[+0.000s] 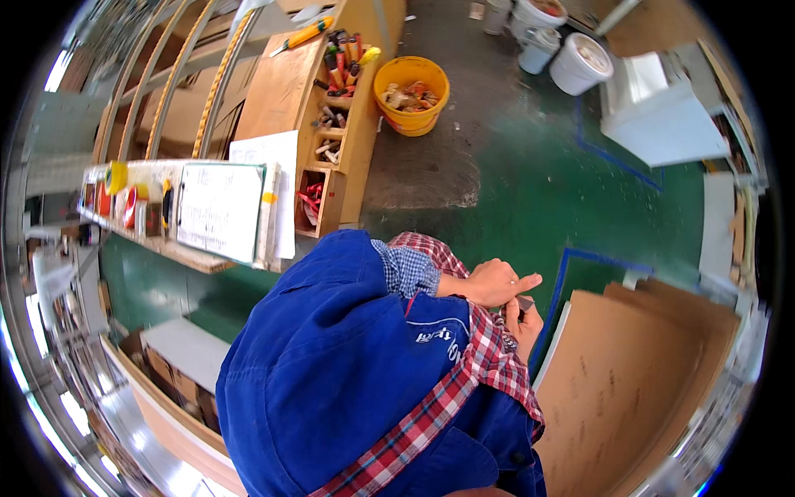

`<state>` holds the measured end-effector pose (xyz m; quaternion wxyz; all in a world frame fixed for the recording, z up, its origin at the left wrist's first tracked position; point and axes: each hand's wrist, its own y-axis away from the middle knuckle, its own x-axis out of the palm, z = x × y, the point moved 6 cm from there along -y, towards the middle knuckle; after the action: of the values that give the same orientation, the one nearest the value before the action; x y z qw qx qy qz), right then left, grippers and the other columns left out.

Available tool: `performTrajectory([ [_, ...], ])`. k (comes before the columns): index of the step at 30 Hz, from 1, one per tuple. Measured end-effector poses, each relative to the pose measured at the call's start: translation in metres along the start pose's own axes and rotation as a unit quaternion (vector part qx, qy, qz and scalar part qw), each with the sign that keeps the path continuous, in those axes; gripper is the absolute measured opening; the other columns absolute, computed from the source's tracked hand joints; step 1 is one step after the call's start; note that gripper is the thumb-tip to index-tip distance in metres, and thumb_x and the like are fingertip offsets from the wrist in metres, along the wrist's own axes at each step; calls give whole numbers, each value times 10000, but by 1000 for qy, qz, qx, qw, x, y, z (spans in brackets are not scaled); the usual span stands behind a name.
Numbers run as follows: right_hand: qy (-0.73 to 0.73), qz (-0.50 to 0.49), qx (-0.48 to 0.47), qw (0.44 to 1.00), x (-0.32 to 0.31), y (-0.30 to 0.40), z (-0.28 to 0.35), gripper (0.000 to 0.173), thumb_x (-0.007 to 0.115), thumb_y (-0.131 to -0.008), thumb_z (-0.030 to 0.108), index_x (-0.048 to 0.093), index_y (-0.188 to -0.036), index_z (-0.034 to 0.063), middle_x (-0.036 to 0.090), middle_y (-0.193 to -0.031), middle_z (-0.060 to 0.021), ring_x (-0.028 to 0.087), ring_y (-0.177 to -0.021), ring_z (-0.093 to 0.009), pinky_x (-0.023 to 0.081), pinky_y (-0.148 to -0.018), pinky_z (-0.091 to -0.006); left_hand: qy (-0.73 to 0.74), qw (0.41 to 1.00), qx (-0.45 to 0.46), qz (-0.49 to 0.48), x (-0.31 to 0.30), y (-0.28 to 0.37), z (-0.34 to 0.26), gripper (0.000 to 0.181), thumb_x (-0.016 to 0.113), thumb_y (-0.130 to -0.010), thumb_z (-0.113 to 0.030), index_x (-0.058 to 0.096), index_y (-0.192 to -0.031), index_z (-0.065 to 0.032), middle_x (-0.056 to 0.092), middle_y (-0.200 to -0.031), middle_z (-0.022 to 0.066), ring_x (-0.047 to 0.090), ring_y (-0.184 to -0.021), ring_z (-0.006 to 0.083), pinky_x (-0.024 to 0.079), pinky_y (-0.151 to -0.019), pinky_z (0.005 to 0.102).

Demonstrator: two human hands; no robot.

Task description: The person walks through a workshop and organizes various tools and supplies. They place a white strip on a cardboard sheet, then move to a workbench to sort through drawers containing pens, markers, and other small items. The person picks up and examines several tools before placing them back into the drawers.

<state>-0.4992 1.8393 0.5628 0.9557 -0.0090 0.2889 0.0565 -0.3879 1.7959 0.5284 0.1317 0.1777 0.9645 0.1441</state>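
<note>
My left hand (495,283), in a blue checked cuff and with a ring on a finger, reaches across in front of the blue work garment (348,348) with red plaid trim. One digit points out to the right; the others are curled and partly hidden. Just below it, close to or touching it, is my right hand (525,324), fingers bent around a small dark flat piece (526,302) that I cannot identify. Both hands are over the red plaid cloth edge, above the green floor (515,211).
Stacked cardboard sheets (621,385) stand at the lower right. A yellow bucket (411,121) holds scraps. To the left are a wooden organizer (320,192) with markers, a clipboard (217,211), tape rolls (116,178) and a yellow-handled knife (304,34). White buckets (581,65) stand at the top right.
</note>
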Motion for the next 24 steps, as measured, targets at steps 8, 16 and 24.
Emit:
performTrajectory([
  [8, -54, 227, -114, 966, 9, -123, -9, 89, 602, -813, 66, 585, -756, 0, 534, -611, -44, 464, -513, -89, 378, -475, -244, 96, 969, 4, -227, -36, -54, 14, 546, 370, -921, -451, 593, -735, 11, 561, -590, 173, 544, -514, 294, 418, -519, 385],
  [16, -27, 473, -100, 875, 84, -161, 17, 120, 573, -833, 87, 595, -849, -30, 601, -650, -69, 515, -584, -56, 425, -522, -233, 207, 926, -118, -294, -62, -23, 46, 496, 440, -900, -448, 628, -827, 5, 617, -710, 149, 599, -676, 210, 452, -608, 331],
  [24, -82, 608, -7, 790, 208, -187, 63, 163, 617, -823, 107, 603, -937, -7, 592, -766, 18, 507, -695, -35, 427, -614, -204, 123, 883, -211, -401, -171, 18, 104, 471, 503, -842, -474, 602, -683, -42, 585, -621, 140, 580, -580, 266, 436, -535, 365],
])
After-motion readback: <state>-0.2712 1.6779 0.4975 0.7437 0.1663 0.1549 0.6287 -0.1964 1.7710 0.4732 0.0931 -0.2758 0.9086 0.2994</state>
